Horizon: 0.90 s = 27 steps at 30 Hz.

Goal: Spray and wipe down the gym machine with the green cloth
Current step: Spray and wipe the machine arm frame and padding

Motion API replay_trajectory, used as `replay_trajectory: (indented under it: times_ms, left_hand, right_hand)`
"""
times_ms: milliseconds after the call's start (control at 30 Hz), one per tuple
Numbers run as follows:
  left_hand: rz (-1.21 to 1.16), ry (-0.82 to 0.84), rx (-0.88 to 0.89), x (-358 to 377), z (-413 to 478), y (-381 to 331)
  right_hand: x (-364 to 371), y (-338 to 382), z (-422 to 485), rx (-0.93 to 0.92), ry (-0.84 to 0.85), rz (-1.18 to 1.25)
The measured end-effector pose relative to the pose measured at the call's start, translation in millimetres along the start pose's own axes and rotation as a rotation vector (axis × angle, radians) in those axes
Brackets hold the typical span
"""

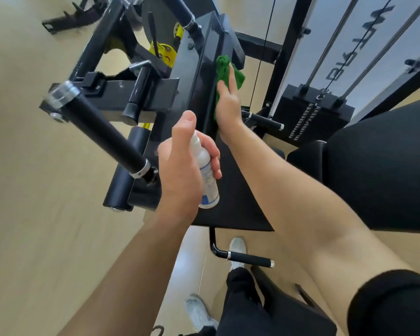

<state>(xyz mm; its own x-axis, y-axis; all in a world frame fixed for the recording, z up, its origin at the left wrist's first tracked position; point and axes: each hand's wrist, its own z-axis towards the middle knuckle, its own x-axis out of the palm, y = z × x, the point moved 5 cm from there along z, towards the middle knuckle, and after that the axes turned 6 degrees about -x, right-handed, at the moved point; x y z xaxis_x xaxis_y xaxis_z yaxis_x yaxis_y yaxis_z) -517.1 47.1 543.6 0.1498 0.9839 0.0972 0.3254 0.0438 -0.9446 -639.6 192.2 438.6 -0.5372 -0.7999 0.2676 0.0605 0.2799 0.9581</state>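
Head view shows the right hand [227, 103] laid flat, fingers straight and together, pressing the green cloth [224, 66] against the right-hand side face of a tall black pad [204, 76] on the gym machine [141, 88]. The cloth is bunched under and beyond the fingertips, so it lies ahead of the hand along the pad's long axis, which runs away from the person and up the frame. A wiping stroke would most likely follow that line. The left hand [180, 166] sits lower and closer to the body, fingers and thumb curled round a small white spray bottle [207, 180] with its nozzle end up, aimed roughly toward the pad. The right hand is plainly the nearer one to the work. The pad looks like smooth, slightly glossy vinyl with squared edges, and the cloth is soft, crumpled fabric. The bottle is a slim plastic cylinder with a blue printed label. A round, matte foam-covered grip bar [102, 132] with metal collars juts out to the left.
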Motion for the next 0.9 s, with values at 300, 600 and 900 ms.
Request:
replay_trajectory:
  times_ms: [300,600,900]
  left_hand:
    - [-0.003,-0.092,0.032,45,76,-20]
    - [-0.036,-0.131,0.053,39,69,-28]
    - [-0.104,-0.014,0.071,-1,5,-30]
  right_hand:
    - [-3,1,126,0.304,-0.029,0.183]
    - [0,-31,-43,0.659,0.053,0.466]
    - [-7,-57,-247,0.458,-0.016,0.119]
